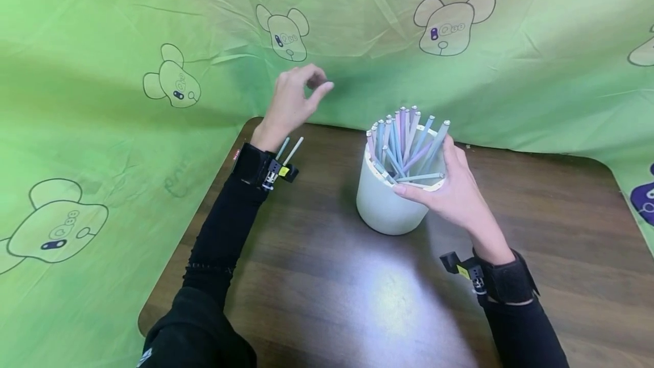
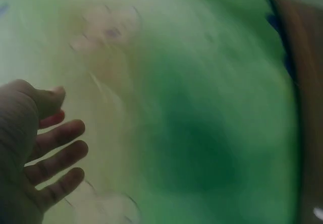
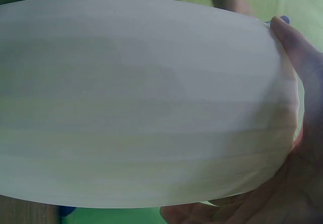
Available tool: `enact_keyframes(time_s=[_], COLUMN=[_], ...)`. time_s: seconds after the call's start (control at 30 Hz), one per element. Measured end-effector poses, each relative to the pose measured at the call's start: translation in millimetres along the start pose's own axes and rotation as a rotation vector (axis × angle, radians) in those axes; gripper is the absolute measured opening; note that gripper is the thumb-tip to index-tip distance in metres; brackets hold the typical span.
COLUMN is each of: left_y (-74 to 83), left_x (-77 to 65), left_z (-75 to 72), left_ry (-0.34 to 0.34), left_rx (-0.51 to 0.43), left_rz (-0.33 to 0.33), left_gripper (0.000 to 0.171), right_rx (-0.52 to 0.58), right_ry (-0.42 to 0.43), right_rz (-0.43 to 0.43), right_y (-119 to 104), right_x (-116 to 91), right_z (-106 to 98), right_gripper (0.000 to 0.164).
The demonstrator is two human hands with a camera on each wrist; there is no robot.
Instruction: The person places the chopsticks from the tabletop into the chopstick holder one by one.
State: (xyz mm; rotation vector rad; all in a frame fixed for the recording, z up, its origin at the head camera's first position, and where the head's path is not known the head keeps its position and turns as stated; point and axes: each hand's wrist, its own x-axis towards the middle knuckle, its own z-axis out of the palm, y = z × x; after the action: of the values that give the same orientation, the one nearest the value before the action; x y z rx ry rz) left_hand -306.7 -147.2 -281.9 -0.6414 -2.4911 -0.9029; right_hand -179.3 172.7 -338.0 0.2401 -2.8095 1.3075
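Note:
A white round container [image 1: 385,206] stands on the brown table, packed with thin pencil-like sticks [image 1: 406,135] in pale blue, purple and white. My right hand [image 1: 457,189] grips it at the right side, thumb along the near rim and the other fingers round the far side. Its wall [image 3: 146,103] fills most of the right wrist view. My left hand [image 1: 291,98] is raised over the far left table edge, fingers loosely bent and spread, holding nothing. Two more sticks [image 1: 293,151] show beside my left wrist, their lower ends hidden behind the wrist camera.
A green cloth [image 1: 347,21] with printed bear heads hangs behind the table and down its left side. The wooden tabletop [image 1: 317,277] has rounded corners and a bright glare spot near the front. Camera bands [image 1: 503,277] circle both wrists.

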Motion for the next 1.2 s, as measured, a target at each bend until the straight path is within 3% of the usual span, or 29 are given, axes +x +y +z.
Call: enact_keyframes(time_s=[0.17, 0.43, 0.6, 0.73, 0.87, 1.03, 1.2], left_y=[-37.3, -101.6, -129.0, -141.5, -147.4, -148.9, -148.6], left_x=[-0.8, -15.7, -31.6, -43.0, -50.8, -53.9, -55.6], left_z=[9.7, 47.0, 67.8, 79.7, 89.5, 97.5, 99.3], left_ry=[-0.113, -0.229, -0.302, -0.370, -0.412, -0.395, -0.385], left_rx=[0.054, 0.156, 0.223, 0.249, 0.280, 0.303, 0.305], left_rz=[-0.185, -0.328, -0.448, -0.528, -0.549, -0.529, -0.550], left_gripper=[0.028, 0.023, 0.018, 0.020, 0.018, 0.015, 0.015], right_rx=[0.004, 0.006, 0.012, 0.021, 0.024, 0.012, 0.009], right_ry=[0.000, -0.014, -0.017, -0.013, -0.016, -0.011, -0.011], right_rz=[0.003, 0.025, 0.023, 0.017, 0.015, 0.018, 0.021], right_y=[1, 0, -1, -2, -2, -3, -2], right_x=[-1, -4, -4, -3, -3, -2, -2], right_z=[0, 0, -1, -1, -1, -1, -1], right_gripper=[0.119, 0.120, 0.120, 0.118, 0.117, 0.118, 0.119])
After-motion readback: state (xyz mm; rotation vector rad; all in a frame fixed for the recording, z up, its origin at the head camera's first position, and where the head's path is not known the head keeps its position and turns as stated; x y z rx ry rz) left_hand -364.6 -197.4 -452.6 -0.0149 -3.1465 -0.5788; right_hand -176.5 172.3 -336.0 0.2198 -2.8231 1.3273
